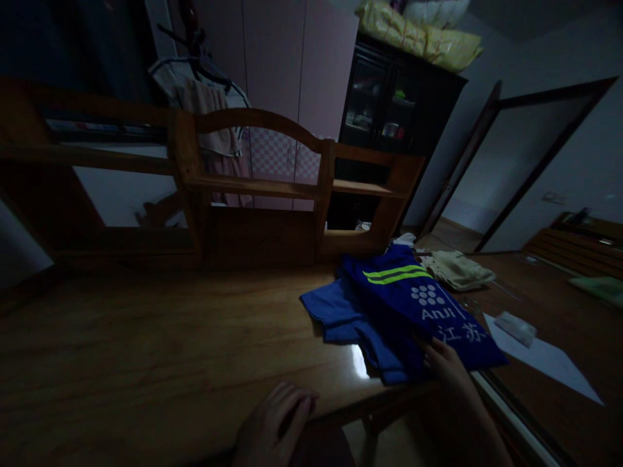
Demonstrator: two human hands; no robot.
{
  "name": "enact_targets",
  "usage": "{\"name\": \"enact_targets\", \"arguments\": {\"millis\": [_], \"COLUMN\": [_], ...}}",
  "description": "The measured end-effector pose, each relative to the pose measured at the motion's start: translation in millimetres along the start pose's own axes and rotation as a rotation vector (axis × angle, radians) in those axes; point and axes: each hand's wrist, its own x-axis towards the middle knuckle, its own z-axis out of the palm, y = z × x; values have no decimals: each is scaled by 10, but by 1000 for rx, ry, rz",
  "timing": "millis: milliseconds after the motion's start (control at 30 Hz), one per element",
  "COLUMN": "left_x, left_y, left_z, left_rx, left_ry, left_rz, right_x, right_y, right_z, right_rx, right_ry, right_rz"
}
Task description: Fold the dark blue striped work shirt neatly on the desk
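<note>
A dark blue work top (389,292) lies folded at the right end of the wooden desk. Two bright yellow-green stripes cross it, and white print reads "AnJI" above two Chinese characters. My right hand (444,363) pinches the near edge of this top between thumb and fingers. Partly beneath it lies a lighter blue garment (335,311), with short sleeve-like ends showing on its left. At the desk's front edge, my left hand (277,418) rests apart from the clothes. Its fingers are loosely bent, the thumb stands off from them, and nothing shows between.
The wooden desk (160,337) carries a shelf rack (257,188) along its back. On the brown surface to the right are a beige folded cloth (457,269), a white paper sheet (549,366) and a small pale packet (516,328). The room is dim.
</note>
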Motion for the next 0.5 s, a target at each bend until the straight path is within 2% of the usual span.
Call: {"name": "enact_targets", "arguments": {"millis": [167, 500], "left_x": [10, -5], "left_y": [-20, -66], "left_z": [11, 22], "left_rx": [8, 25], "left_ry": [18, -17], "left_rz": [15, 14], "right_x": [30, -103], "right_y": [5, -106], "right_z": [-3, 7], "right_rx": [69, -9], "right_ry": [-15, 20], "right_rz": [71, 34]}}
